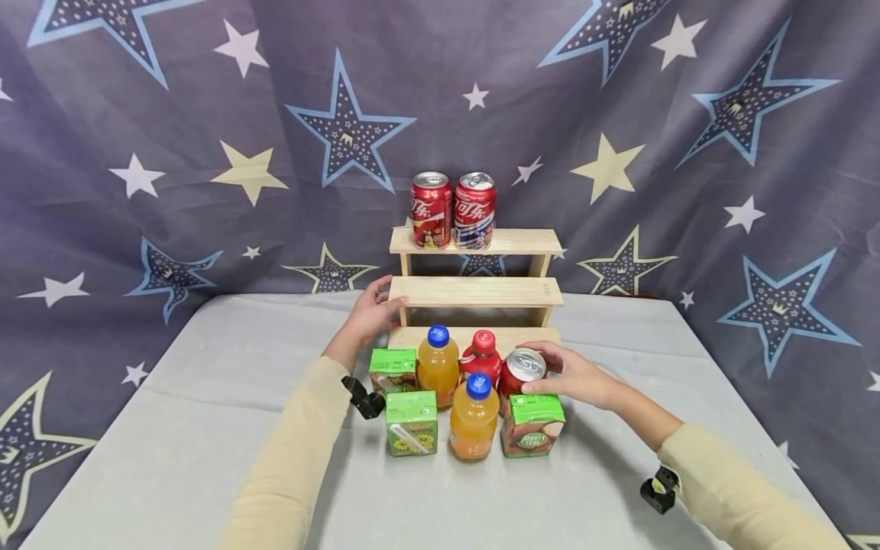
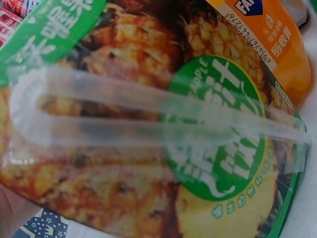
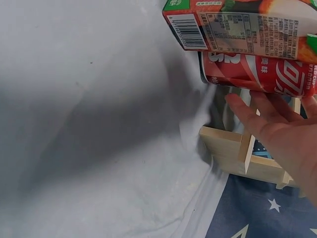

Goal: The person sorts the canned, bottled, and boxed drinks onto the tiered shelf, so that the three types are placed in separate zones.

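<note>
My left hand (image 1: pixel 373 312) is at the left end of a three-step wooden shelf (image 1: pixel 476 292) and grips the middle step, thumb in front. On the right, my right hand (image 1: pixel 574 374) holds a red cola can (image 1: pixel 525 367) near its top, thumb and fingers on opposite sides. The right wrist view shows those fingers along the side of the can (image 3: pixel 257 73). Directly in front of this can stands a green-topped juice carton (image 1: pixel 532 426). A pineapple juice carton (image 2: pixel 133 119) fills the left wrist view, its straw taped across the front.
Two cola cans (image 1: pixel 452 211) stand on the top step. Before the shelf are an orange drink bottle (image 1: pixel 438 370), a second one (image 1: pixel 474 420), a red-capped bottle (image 1: pixel 483 357) and a green carton (image 1: pixel 412 425). A star-patterned curtain (image 1: pixel 227 153) hangs behind the white-covered table (image 1: pixel 206 428).
</note>
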A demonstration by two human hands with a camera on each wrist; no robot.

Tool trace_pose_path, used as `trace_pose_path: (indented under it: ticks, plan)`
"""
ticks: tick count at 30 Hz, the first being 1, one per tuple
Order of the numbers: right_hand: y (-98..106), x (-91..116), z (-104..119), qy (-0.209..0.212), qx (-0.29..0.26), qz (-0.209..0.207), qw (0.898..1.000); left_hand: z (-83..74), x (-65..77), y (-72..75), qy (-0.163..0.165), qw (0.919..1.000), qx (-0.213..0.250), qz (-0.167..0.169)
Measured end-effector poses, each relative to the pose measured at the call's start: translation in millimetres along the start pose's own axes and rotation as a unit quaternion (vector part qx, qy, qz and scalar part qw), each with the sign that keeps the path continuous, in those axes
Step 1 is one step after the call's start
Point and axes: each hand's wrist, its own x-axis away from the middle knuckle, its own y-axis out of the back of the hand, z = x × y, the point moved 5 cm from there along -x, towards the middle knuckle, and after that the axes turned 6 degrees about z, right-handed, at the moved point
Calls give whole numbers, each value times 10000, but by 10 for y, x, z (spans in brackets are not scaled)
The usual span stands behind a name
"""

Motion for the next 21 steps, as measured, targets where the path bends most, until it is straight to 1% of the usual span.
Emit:
trace_pose_path:
  ticks: [10,13,21]
  plan:
    - [-21,-27,-22,52,-247,33,9997,-23,1,-3,-40,10000,-19,7]
    - [-32,-32,-23,98,-316,-38,9994,-20,7,7,-20,10000,-50,-26]
    - [-47,-9,-36,155,-460,-290,9984,13,-5,9,-11,10000,-40,40]
